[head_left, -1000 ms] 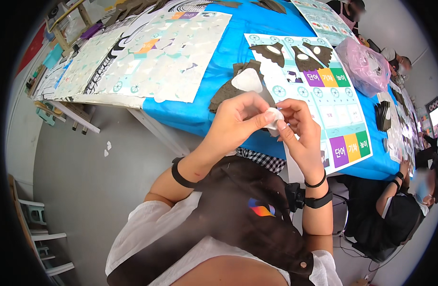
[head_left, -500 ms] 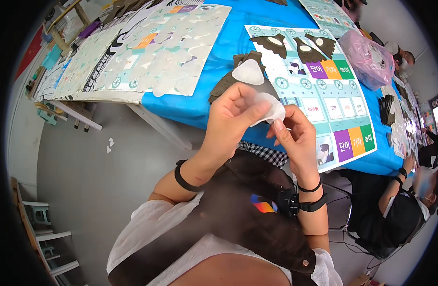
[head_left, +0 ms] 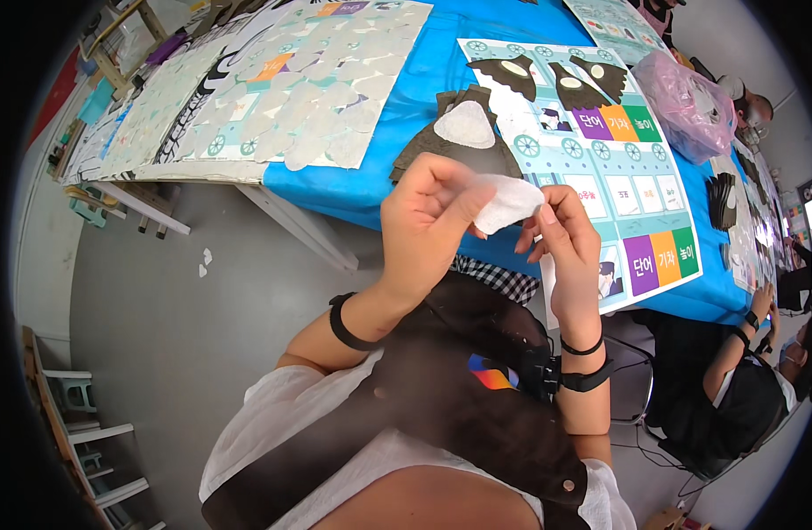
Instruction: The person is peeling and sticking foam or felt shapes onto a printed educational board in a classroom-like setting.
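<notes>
A small white piece with rounded edges (head_left: 509,203), like soft fabric or paper, is held up before me between both hands. My left hand (head_left: 426,221) pinches its left side between thumb and fingers. At the piece's right corner, the thumb and forefinger of my right hand (head_left: 566,243) close on the edge. Just beyond, on the blue table cover (head_left: 322,208), lies a stack of dark brown dress-shaped cut-outs (head_left: 421,152). A white rounded-triangle patch (head_left: 466,125) rests on top of it.
Right of the stack is a printed sheet (head_left: 556,172) bearing several dark cut-outs (head_left: 505,78). Farther left, a sheet (head_left: 309,110) is covered with pale round pieces. A pink plastic bag (head_left: 684,106) stands at right. A seated person (head_left: 702,389) works nearby at right.
My right hand has moved slightly rightward, and the white piece now spans a wider gap between my hands, showing more of its surface. My left hand keeps its hold.
</notes>
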Motion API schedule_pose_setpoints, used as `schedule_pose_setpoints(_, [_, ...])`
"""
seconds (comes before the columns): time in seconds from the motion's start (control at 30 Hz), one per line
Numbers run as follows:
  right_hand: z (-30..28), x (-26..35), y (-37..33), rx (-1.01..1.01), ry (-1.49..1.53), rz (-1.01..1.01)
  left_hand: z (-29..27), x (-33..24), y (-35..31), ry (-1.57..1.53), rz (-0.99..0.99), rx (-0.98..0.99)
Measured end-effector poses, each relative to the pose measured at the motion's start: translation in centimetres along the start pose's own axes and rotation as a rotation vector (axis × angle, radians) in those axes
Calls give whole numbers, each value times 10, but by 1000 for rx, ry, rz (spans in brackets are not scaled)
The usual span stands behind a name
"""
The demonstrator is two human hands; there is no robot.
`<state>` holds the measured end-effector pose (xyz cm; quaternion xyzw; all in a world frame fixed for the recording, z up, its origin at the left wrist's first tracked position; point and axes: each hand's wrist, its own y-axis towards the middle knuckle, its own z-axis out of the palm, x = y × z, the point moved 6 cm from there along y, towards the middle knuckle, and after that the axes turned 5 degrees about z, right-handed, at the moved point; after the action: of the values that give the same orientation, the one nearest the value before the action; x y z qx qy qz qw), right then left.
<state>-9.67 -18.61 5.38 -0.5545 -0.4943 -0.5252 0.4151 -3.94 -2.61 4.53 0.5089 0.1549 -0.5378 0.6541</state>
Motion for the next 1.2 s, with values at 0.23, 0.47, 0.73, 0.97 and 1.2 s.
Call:
schedule_pose_setpoints(0.23, [20, -1, -1, 139, 212, 97, -8, 5, 2, -86, -10, -38])
schedule_pose_setpoints(0.47, [4, 29, 9, 47, -425, -167, -14, -10, -5, 422, 127, 89])
schedule_pose_setpoints(0.73, [17, 92, 8, 249, -1291, -717, 8, -52, 6, 762, 482, 310])
schedule_pose_setpoints(0.97, [32, 83, 22, 382, -1368, -730, 11, -46, 5, 824, 495, 363])
schedule_pose_setpoints(1.2, [9, 91, 78, 376, -1277, -509, -16, -44, 14, 868, 460, 219])
